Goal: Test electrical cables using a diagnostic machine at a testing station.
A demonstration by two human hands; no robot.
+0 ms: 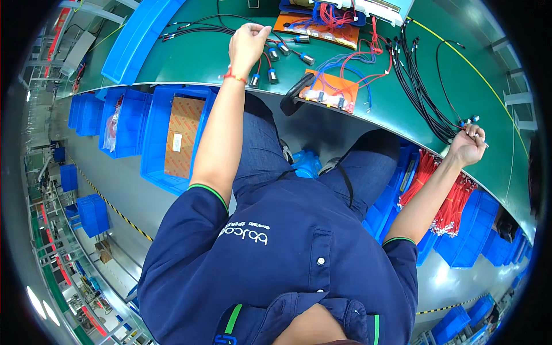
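On the green worktable, my left hand is raised with its fingertips pinched together. Under and beside it lie black cables and several silver cylindrical connectors with red and black leads. What the pinch holds, if anything, is too small to tell. Far to the right, my right hand is curled closed at the table's front edge, at the connector ends of a bundle of long black cables. Its fingers hide what is in them. Small silver connectors show just beyond that hand.
Between the hands are an orange board with red and blue wires, and another orange board beneath a white-cased device. A blue tray lies at left. Blue bins and red wire bundles sit below the table.
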